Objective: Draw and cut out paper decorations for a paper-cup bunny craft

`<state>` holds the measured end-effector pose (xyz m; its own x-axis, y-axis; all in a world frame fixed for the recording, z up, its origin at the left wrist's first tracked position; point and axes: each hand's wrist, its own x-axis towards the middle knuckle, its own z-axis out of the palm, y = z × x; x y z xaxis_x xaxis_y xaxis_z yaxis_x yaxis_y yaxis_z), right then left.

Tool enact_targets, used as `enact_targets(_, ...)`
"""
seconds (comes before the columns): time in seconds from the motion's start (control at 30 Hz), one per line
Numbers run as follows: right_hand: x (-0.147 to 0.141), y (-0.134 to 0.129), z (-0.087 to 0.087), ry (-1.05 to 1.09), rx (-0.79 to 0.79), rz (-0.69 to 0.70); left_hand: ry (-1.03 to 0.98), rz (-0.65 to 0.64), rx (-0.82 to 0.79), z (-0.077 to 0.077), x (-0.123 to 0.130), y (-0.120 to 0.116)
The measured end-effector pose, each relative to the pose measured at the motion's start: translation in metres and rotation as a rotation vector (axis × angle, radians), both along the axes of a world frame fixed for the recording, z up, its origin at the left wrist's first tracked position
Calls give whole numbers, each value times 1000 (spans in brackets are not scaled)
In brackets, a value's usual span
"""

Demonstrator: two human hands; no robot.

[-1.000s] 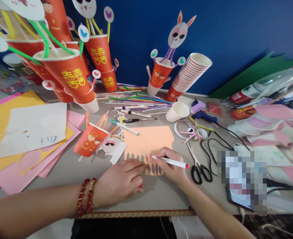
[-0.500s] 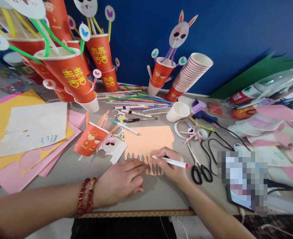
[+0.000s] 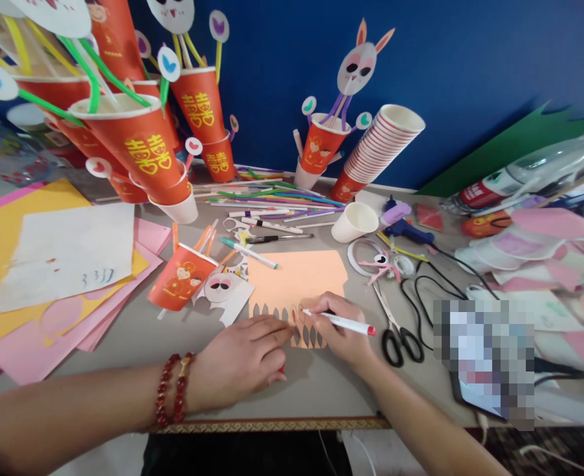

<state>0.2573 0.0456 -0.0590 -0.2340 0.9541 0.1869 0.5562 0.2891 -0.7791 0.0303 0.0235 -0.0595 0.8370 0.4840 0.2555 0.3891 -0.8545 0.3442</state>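
Working at a grey table (image 3: pixel 322 393) with a gold-patterned front edge, had a white paper sheet marked in blue (image 3: pixel 69 254) at far left, over a larger yellow sheet (image 3: pixel 49 195) and several pink sheets (image 3: pixel 29 367). Saw red paper cups with gold characters (image 3: pixel 146 155) behind and to the right, fitted with green tubes (image 3: pixel 92 92) and round paper cut-outs (image 3: pixel 168 64). Noticed nearer a tilted red paper cup with printed figures (image 3: pixel 183 277), orange straws (image 3: pixel 174 237) inside, and just beside it a cut white paper with a drawn animal face (image 3: pixel 235 301).

Wore two dark red bead bracelets (image 3: pixel 162 390) on the left wrist. Rested the left hand (image 3: pixel 237 357), fingers stretched close together, on the near left part of a peach-coloured paper sheet (image 3: pixel 296 274). Could not tell whether it gripped anything, with only a bit of red (image 3: pixel 282 370) showing by the thumb. Had that sheet flat mid-table, with leaf-shaped openings along the near side and a teal-capped white marker (image 3: pixel 250 253) across the far left corner.

Held a slim white marker with a red end (image 3: pixel 341 322) in the narrowly pinched right hand (image 3: pixel 349 344), tip at a leaf-shaped outline on the sheet. Had black-handled scissors (image 3: pixel 394 324) just right of that hand, a blue glue gun (image 3: pixel 411 231) beyond, and a clear plastic bottle (image 3: pixel 524 178) at far right.
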Motion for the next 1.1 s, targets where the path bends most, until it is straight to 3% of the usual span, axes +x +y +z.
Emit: enact_targets(1.1, 1, 0, 4, 57, 9, 91, -15, 10, -2, -3, 0, 0)
